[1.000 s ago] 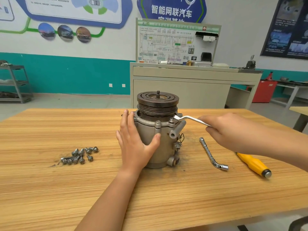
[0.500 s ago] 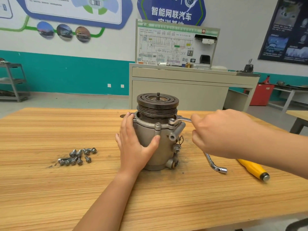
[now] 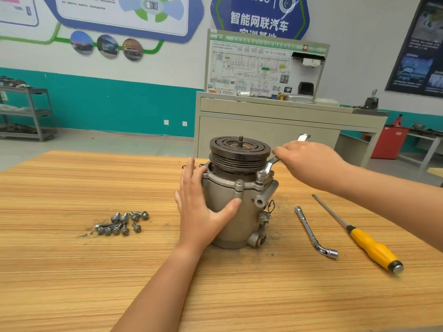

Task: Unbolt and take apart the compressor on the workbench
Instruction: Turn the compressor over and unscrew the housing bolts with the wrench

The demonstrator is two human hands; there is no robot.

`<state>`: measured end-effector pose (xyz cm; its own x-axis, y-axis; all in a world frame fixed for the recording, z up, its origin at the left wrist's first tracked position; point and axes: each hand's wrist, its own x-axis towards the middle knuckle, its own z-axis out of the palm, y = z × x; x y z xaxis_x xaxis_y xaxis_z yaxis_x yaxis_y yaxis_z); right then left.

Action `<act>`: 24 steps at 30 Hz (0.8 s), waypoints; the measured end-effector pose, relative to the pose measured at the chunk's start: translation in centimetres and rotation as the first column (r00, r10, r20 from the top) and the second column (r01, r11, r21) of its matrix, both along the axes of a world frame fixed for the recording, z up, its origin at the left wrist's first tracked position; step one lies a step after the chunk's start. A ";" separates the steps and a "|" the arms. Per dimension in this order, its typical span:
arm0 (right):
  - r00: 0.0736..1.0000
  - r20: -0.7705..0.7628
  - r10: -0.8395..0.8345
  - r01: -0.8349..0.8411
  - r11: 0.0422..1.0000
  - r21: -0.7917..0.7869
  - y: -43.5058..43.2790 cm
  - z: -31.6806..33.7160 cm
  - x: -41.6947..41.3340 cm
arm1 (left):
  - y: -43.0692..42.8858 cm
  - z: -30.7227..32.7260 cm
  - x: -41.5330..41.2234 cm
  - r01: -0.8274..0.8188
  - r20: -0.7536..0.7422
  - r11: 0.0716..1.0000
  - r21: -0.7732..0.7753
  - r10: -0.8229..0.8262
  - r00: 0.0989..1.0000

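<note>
Compressor (image 3: 230, 212) stands upright mid-workbench (image 3: 72, 271), my left hand (image 3: 201, 212) pressed flat on its side, fingers straight, to stop it twisting while my right hand (image 3: 309, 161) curls round the wrench (image 3: 268, 165) set on the flange. Freed bolts (image 3: 122, 222) lie well left, clear of the work. The wrench's ring covers its bolt, my right hand hides the handle, and the compressor's far side is unseen

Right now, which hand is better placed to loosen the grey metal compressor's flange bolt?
Right: the right hand grips the silver wrench seated on that bolt, while the left hand presses open against the grey metal compressor, steadying it.
</note>
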<state>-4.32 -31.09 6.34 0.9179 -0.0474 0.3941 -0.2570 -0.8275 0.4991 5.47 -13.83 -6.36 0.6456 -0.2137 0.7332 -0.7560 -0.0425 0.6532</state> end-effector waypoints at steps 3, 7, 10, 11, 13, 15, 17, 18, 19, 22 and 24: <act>0.963 0.263 0.058 -0.127 0.959 0.254 0.2 0.7 -2.4 | 0.4 0.2 0.7 0.045 -0.013 0.999 0.001 -0.045 0.999; 0.988 0.156 0.013 -0.091 0.860 0.503 1.9 1.2 -6.0 | 0.2 0.2 0.5 0.081 -0.015 0.997 -0.011 -0.081 0.997; 0.992 -0.117 -0.054 0.091 0.935 0.342 3.5 0.8 -7.2 | 0.1 0.1 0.5 0.078 -0.012 0.997 -0.008 -0.078 0.997; 0.985 -0.163 -0.064 0.114 0.941 0.318 3.9 0.7 -7.3 | 0.0 0.1 0.5 0.072 -0.015 0.997 -0.003 -0.072 0.997; 0.968 -0.229 -0.101 0.162 0.950 0.267 4.6 0.7 -7.2 | 0.0 0.0 0.4 0.051 -0.014 0.999 0.010 -0.051 0.999; 0.962 -0.239 -0.136 0.191 0.955 0.227 4.9 0.7 -7.0 | -0.1 0.0 0.3 0.025 -0.006 0.999 0.021 -0.025 1.000; 0.957 -0.230 -0.174 0.201 0.975 0.096 5.2 0.8 -6.7 | -0.1 -0.1 0.3 0.010 -0.001 1.000 0.028 -0.010 1.000; 0.953 -0.227 -0.202 0.205 0.979 -0.010 5.4 0.9 -6.5 | -0.1 -0.1 0.3 0.007 -0.001 0.999 0.031 -0.007 1.000; 0.946 -0.227 -0.232 0.211 0.971 -0.111 5.8 1.0 -6.3 | -0.2 -0.2 0.3 0.005 0.000 0.999 0.033 -0.005 1.000; 0.917 -0.246 -0.314 0.246 0.930 -0.273 6.8 1.4 -5.8 | -0.2 -0.2 0.2 0.000 0.002 1.000 0.031 0.000 1.000; 0.910 -0.269 -0.317 0.223 0.918 -0.328 7.1 1.2 -5.8 | -0.2 -0.1 0.1 -0.008 0.001 0.999 0.032 0.008 1.000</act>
<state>-10.15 -24.03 7.54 0.9624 -0.2406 0.1258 -0.2434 -0.5594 0.7923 5.59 -13.99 -6.47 0.6470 -0.2317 0.7264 -0.7558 -0.0695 0.6511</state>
